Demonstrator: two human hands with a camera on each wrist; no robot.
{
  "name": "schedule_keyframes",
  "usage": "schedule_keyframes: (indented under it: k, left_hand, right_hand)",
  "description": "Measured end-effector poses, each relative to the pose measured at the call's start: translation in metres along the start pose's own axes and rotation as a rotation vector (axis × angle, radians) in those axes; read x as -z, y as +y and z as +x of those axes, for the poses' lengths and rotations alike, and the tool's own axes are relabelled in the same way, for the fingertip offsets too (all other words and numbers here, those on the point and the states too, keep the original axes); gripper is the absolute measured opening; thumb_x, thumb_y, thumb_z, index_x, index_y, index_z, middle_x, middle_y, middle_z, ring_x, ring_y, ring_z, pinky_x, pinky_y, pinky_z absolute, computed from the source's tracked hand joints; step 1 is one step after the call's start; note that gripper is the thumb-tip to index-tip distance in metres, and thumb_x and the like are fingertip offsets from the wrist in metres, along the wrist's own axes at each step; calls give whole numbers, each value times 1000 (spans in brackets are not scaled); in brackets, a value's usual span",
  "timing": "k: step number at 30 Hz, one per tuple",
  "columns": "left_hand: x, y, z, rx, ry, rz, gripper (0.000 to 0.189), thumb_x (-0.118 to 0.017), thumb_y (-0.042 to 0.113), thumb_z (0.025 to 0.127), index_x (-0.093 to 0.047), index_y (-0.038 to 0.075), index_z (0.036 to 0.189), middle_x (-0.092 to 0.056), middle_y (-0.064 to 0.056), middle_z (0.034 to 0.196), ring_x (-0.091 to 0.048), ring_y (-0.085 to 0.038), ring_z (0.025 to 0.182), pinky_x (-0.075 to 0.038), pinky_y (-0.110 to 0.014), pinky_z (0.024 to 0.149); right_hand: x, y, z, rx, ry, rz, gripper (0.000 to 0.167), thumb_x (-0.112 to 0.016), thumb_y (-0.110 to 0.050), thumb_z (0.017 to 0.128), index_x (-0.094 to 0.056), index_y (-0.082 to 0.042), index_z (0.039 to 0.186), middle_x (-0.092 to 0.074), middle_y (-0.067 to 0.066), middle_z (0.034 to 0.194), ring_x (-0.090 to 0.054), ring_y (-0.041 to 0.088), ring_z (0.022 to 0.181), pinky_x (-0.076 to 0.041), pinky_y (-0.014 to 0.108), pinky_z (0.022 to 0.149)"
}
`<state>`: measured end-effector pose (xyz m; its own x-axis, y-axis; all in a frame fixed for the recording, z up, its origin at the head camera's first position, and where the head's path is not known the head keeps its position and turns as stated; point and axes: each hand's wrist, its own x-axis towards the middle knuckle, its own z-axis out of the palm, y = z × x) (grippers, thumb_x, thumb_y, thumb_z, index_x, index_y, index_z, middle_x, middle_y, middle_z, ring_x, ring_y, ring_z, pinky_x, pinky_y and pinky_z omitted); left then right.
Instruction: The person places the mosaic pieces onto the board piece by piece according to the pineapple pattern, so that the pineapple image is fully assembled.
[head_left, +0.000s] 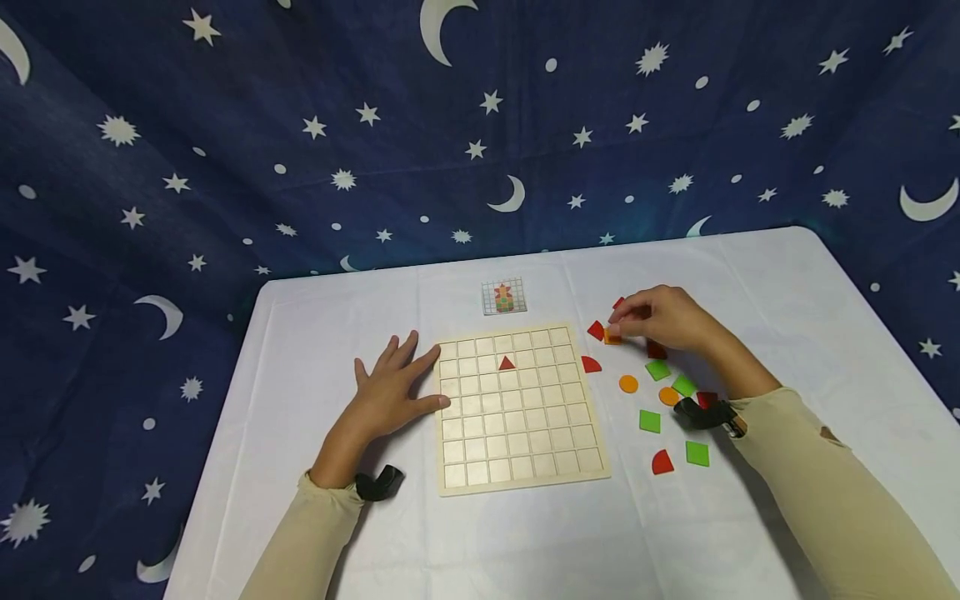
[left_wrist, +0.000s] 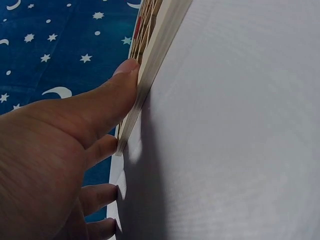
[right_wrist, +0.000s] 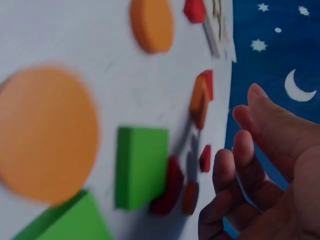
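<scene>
My left hand (head_left: pixel 386 396) lies with fingers spread at the left side of a pale wooden grid board (head_left: pixel 525 487). In the left wrist view its thumb (left_wrist: pixel 117 80) and a finger touch the board's edge. One red triangle (head_left: pixel 507 363) sits in an upper cell. My right hand (head_left: pixel 663 318) hovers over loose pieces right of the board, its fingertips near an orange square (head_left: pixel 612 336). In the right wrist view, its thumb (right_wrist: pixel 280 120) and loosely bent fingers hold nothing visible. Red pieces (head_left: pixel 596 331) lie close by, one partly hidden under the hand.
A small picture card (head_left: pixel 504 297) with a coloured pattern lies behind the board. Scattered right are orange circles (head_left: pixel 628 384), green squares (head_left: pixel 649 421) and red quarter circles (head_left: pixel 662 462). A white cloth covers the table (head_left: pixel 517 550); a starry blue curtain (head_left: pixel 420 200) hangs behind.
</scene>
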<state>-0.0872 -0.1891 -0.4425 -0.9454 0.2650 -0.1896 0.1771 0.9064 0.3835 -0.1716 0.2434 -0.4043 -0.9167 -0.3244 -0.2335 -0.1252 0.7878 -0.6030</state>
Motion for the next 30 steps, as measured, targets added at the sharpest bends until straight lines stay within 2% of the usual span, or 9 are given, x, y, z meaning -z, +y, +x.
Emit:
schedule_keyframes:
  k: [7,13,19,28,30]
  left_hand:
    - [0,0,-1,1,7,4,88,-73,64,84,-41,29,158,-19,-12,171,-10,-42,159,0,-87,108]
    - [0,0,-1,6,-2,1,89,-73,65,84,-39,30,158,-18,-11,172,-9,-41,159,2,-86,109]
    - [0,0,-1,1,-7,-4,88,-73,63,84,-40,29,158,-18,-11,172,-8,-41,159,2,-86,109]
    - [1,1,-1,10,-12,6,87,-73,63,85,-40,29,158,-17,-11,172,-7,-41,159,2,-85,109]
    - [1,1,-1,8,-11,6,87,-73,63,85,-40,29,158,-18,-11,172,-8,-41,159,2,-86,109]
  right_hand:
    - [-2,14,1,-49,-22,-24,23,-83,-27,86,-79,-12,104,-60,3,78,-53,22,80,-42,33,67]
    - [-8,16,2,-44,-3,-39,23,-85,-23,84,-78,-11,102,-60,4,79,-53,23,82,-43,34,71]
    - [-9,14,0,-45,4,-59,22,-85,-21,84,-75,-10,100,-59,6,81,-52,24,81,-43,34,69]
    - [-11,9,-4,-35,13,3,19,-82,-13,86,-70,-10,99,-65,6,86,-56,23,80,-49,28,64]
    - [-12,5,-5,-31,24,49,16,-80,-12,88,-71,-10,100,-66,7,87,-57,24,77,-50,28,62]
